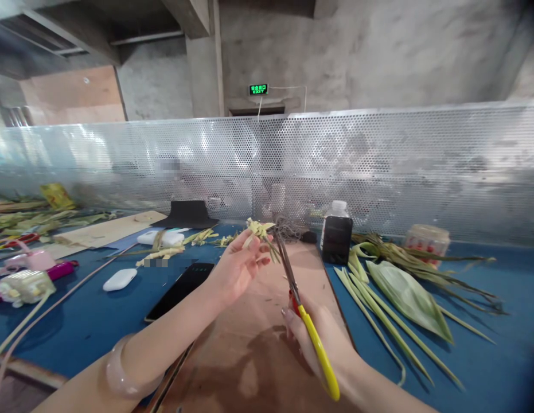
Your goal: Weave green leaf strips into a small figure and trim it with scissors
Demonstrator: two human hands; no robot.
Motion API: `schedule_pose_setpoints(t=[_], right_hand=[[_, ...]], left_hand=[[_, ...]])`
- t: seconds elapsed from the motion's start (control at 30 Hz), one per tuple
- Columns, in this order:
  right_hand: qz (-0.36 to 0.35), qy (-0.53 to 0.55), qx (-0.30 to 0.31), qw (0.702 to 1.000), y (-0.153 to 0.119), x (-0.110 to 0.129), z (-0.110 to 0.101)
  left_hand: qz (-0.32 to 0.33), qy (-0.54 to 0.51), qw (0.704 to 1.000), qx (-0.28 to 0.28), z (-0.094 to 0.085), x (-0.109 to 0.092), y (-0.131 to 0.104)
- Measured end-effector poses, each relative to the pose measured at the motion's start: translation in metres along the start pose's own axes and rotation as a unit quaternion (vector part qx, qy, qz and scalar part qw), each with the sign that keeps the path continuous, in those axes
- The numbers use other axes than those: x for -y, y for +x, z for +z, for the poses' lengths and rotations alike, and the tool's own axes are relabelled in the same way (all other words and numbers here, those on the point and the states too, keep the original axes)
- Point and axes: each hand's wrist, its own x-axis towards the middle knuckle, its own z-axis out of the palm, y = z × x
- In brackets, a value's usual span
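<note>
Between the fingertips of my left hand (238, 267) is a small bundle of pale yellow-green plant strips (260, 229), with thin ends hanging to the right. A pair of scissors (312, 335) with yellow and red handles is in my right hand (312, 327), the fingers wrapped round the grips. The long metal blades point up and away, their tips close beside the bundle's hanging ends; whether they touch, I cannot tell. Both hands are above a brown board (267, 310) on the blue table.
Long green leaves (408, 298) and dried stalks (387, 252) lie on the right, near a dark-labelled bottle (336, 232) and a clear jar (428, 241). Left are a black phone (180, 289), a white earphone case (119, 279) and cables (69, 289). A perforated metal screen (378, 166) stands behind.
</note>
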Motion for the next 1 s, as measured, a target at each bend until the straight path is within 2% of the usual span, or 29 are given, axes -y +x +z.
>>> schedule_pose_setpoints(t=[0.53, 1.0], right_hand=[[-0.005, -0.007, -0.005, 1.000, 0.000, 0.000, -0.001], [0.011, 0.009, 0.021, 1.000, 0.001, 0.013, -0.007]], left_hand=[[0.018, -0.001, 1.000, 0.012, 0.000, 0.000, 0.000], [0.018, 0.010, 0.999, 0.027, -0.001, 0.000, 0.000]])
